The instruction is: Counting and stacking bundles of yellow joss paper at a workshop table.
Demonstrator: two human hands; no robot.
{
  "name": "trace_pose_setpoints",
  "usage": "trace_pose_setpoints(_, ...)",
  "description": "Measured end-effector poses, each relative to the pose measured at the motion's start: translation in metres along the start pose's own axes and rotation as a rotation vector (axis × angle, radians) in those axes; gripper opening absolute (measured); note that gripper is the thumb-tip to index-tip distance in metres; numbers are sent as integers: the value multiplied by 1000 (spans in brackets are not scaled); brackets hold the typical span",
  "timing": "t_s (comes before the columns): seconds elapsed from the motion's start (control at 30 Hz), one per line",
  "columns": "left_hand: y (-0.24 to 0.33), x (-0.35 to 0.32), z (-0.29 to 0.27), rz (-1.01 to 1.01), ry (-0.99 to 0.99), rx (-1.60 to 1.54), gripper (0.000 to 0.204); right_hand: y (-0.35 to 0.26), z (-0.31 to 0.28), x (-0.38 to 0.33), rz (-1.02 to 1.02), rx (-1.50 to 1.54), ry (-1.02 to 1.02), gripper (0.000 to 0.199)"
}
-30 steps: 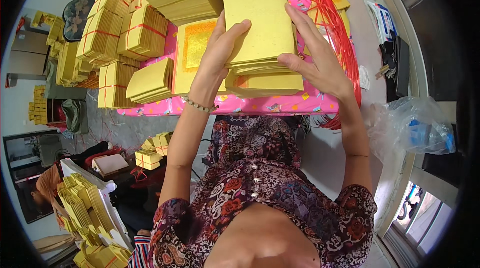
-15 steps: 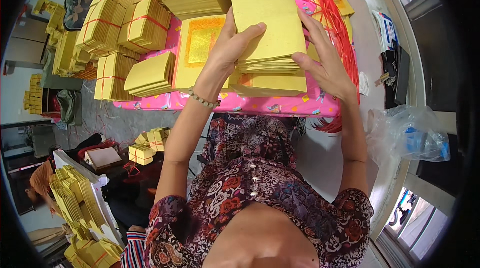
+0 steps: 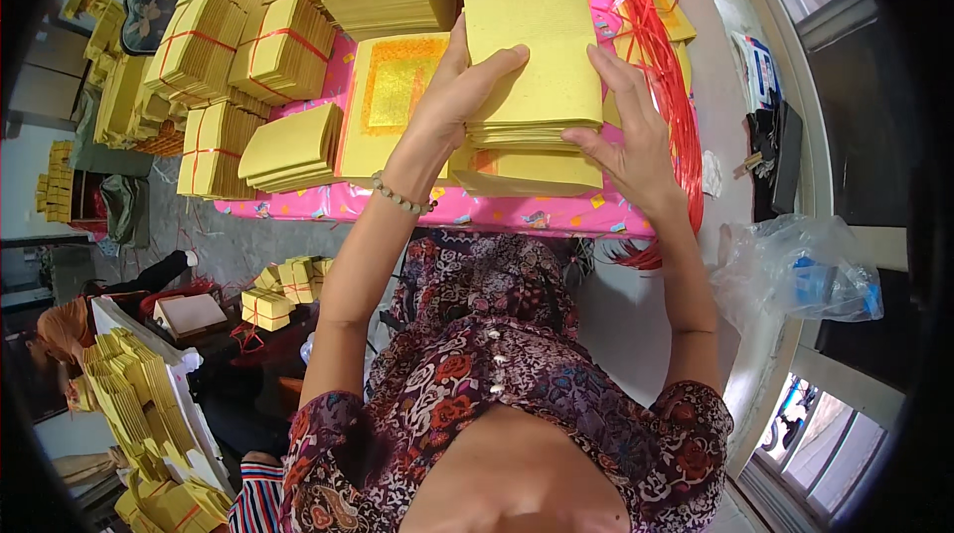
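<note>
Left hand point(image 3: 459, 96) and right hand point(image 3: 628, 131) clasp the thick yellow paper stack point(image 3: 532, 51); squaring it seems underway, and next needs edges aligned.

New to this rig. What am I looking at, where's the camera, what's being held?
There is no robot here: a person works with bare hands. The one picture comes from a fisheye camera on the person's head, looking down, so straight edges bend near the rim. The left hand and right hand hold the sides of a stack of yellow paper sheets. It sits on a table with a pink cover. On the cover also lie a gold-printed sheet, tied yellow bundles and loose red string. A clear plastic bag lies at right.
</note>
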State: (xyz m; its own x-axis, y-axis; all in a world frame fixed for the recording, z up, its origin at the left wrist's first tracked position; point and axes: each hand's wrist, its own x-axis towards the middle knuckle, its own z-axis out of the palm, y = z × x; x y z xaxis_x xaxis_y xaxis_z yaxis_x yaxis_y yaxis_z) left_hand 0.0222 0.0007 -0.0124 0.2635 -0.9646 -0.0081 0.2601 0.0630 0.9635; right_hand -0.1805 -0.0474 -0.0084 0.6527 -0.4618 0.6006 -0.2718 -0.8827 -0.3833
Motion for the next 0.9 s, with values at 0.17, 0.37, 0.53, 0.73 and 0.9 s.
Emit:
trace_pose_setpoints(0.17,1,1,5,-34,15,45,77,6,6,-6,-53,-38,185,68)
trace_pose_setpoints(0.37,-1,-1,6,19,55,79,80,5,12,-13,-46,-56,253,61)
trace_pose_setpoints(0.53,-8,2,1,9,68,184,91,8,1,-9,-68,-34,221,52)
trace_pose_setpoints(0.73,-7,2,2,46,29,214,91,22,-12,42,89,196,128,46)
trace_pose_setpoints(0.9,-4,2,5,26,21,165,87,48,18,51,99,103,-279,71)
